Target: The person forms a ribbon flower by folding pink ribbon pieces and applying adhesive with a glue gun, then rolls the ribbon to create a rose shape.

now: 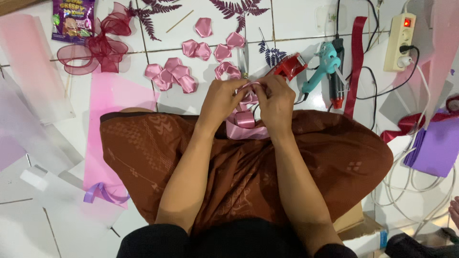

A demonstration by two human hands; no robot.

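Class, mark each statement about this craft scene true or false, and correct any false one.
1. Both hands, left hand and right hand, are working on a pink ribbon. True.
2. The glue gun is yellow. False: it is teal.
3. Folded pink ribbon petals lie on the tiled floor beyond the hands. True.
4. The dark red mesh bow rests on the person's lap. False: it lies on the floor at upper left.
5. The power strip shows a lit red switch. True.
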